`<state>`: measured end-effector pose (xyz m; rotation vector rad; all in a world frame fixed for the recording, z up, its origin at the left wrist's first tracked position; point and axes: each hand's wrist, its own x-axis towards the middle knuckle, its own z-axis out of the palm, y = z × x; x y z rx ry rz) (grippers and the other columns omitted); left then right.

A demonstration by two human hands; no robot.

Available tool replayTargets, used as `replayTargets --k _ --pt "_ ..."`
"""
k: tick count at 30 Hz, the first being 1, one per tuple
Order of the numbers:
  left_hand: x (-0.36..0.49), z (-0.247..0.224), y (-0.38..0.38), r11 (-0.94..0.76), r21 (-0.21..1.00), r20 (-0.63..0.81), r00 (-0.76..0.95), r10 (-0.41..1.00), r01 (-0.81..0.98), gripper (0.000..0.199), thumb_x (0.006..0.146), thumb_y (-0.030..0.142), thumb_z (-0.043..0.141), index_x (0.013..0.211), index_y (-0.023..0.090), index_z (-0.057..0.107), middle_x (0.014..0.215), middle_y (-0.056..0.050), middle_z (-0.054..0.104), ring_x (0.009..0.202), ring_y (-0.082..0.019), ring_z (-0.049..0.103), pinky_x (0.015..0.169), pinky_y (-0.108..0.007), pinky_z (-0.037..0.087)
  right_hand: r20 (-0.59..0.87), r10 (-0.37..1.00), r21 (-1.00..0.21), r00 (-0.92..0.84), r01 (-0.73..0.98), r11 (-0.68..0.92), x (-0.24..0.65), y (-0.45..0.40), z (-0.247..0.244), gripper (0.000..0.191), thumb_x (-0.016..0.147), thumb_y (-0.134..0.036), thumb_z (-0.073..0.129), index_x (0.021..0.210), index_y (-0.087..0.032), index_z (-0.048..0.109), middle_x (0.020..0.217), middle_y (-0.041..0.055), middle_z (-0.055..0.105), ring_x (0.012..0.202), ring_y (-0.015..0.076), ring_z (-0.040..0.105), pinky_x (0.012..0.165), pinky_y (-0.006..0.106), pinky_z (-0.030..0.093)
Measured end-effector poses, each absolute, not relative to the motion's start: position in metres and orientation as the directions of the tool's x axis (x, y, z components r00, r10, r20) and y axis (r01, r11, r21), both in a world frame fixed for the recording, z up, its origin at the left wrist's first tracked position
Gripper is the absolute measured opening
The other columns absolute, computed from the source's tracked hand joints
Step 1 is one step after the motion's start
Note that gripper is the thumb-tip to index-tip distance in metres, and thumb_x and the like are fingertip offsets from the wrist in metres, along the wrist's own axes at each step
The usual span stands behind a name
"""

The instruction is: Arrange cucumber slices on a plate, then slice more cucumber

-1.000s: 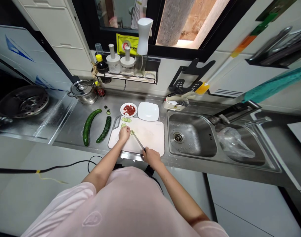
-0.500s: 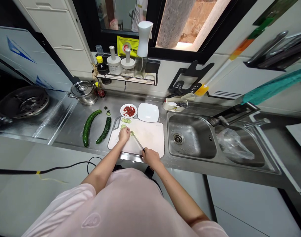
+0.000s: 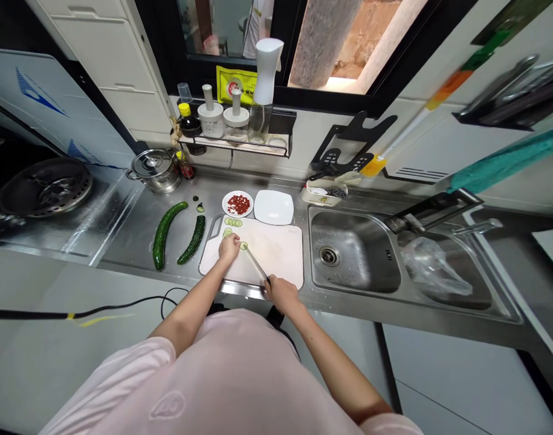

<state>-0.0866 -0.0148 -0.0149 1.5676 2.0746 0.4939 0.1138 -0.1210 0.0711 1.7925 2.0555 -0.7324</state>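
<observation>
A kitchen knife (image 3: 258,264) is in my right hand (image 3: 280,292), its fingers wrapped round the dark handle. The blade points up and left over the white cutting board (image 3: 276,257). At its tip lies a thin round cucumber slice (image 3: 243,246). My left hand (image 3: 229,246) is just left of that slice, over the board, fingers drawn together; whatever they pinch, if anything, is hidden. Beyond the left hand, several cucumber slices (image 3: 233,222) overlap in a row at the board's upper left, and others lie partly behind the fingers.
Left of the board lie a whole cucumber (image 3: 165,234) and a shorter cut one (image 3: 193,240). Behind it stand a plate of chopped red pieces (image 3: 239,204) and a white square plate (image 3: 273,207). The sink (image 3: 353,254) is at right, a lidded pot (image 3: 155,172) at back left.
The right hand and knife handle have shifted slightly right and down. The left hand stays almost in place beside the slice, while the whole view has moved a little.
</observation>
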Motion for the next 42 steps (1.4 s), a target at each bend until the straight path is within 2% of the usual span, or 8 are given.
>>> replayTargets --k 25,42 --pt "-0.087 -0.015 -0.015 0.25 0.571 -0.15 -0.2 0.968 0.782 0.013 0.079 0.02 0.058 0.09 0.021 0.063 0.08 -0.002 0.062 0.085 -0.017 0.057 0.077 -0.026 0.041 -0.524 0.834 -0.178 -0.174 0.98 0.092 0.109 -0.115 0.063 0.036 0.095 -0.04 0.032 0.106 -0.017 0.057 0.096 0.012 0.068 0.092 0.0231 0.064 0.073 0.031 0.041" --pt "-0.087 -0.017 -0.014 0.273 0.552 -0.171 -0.214 0.962 0.788 0.013 0.08 0.023 0.058 0.093 0.022 0.063 0.086 -0.003 0.062 0.086 -0.017 0.057 0.076 -0.026 0.042 -0.549 0.821 -0.165 -0.157 0.983 0.078 0.106 -0.112 0.069 0.037 0.096 -0.04 0.031 0.107 -0.017 0.057 0.099 0.0127 0.067 0.094 0.0233 0.063 0.076 0.031 0.041"
